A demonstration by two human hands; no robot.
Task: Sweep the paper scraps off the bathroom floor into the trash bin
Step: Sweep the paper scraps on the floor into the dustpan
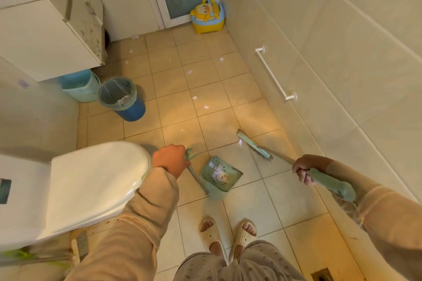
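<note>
My left hand (170,160) grips the top of the green dustpan's long handle. The dustpan (220,173) rests on the tiles ahead of my feet with several paper scraps inside. My right hand (303,171) is closed on the green broom handle. The broom head (253,146) touches the floor to the right of the dustpan, with one scrap (240,142) beside it. More scraps (206,107) lie scattered over the tiles farther away. The trash bin (121,98), blue with a clear liner, stands at the left past the toilet.
A white toilet (91,180) with its lid down fills the lower left. A light blue bucket (80,85) sits under the white cabinet (45,39). A yellow child's potty (207,17) stands by the far door. A towel rail (274,73) runs along the right wall.
</note>
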